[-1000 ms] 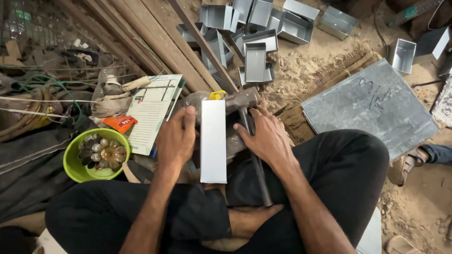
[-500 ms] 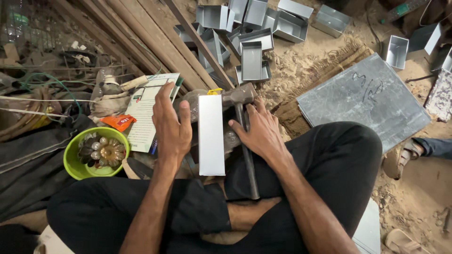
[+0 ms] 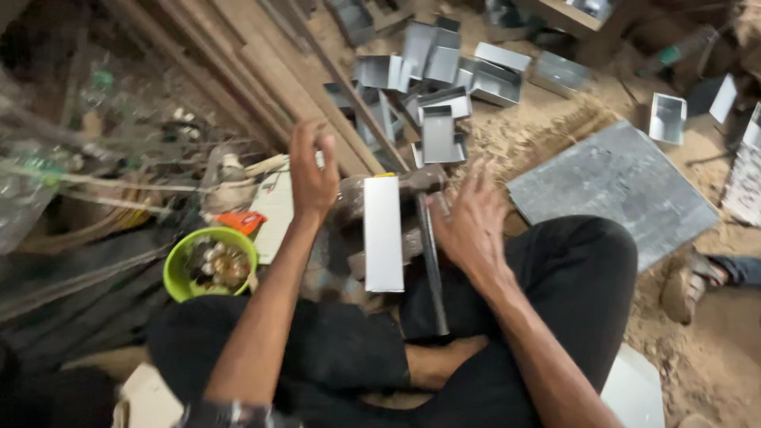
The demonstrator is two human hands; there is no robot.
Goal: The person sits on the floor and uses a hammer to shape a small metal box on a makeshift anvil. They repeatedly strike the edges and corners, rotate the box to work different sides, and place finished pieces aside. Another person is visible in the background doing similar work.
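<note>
A long white folded metal strip (image 3: 383, 232) lies lengthwise on a block in front of my crossed legs. A hammer (image 3: 426, 238) with a dark handle rests just right of it, its head near the strip's far end. My left hand (image 3: 311, 173) is raised off the strip to its left, fingers loosely curled, holding nothing. My right hand (image 3: 472, 224) hovers to the right of the hammer handle, fingers spread, touching nothing that I can see.
A green bowl (image 3: 184, 261) of small metal parts sits at my left knee, beside an orange object (image 3: 240, 222). Several grey sheet-metal boxes (image 3: 440, 75) are piled ahead on sandy ground. A flat grey metal sheet (image 3: 610, 186) lies right. Wooden planks (image 3: 261, 79) slant at upper left.
Both hands have lifted away from the white strip, the left rising up and left, the right pulling back to the right. The strip and hammer stay put.
</note>
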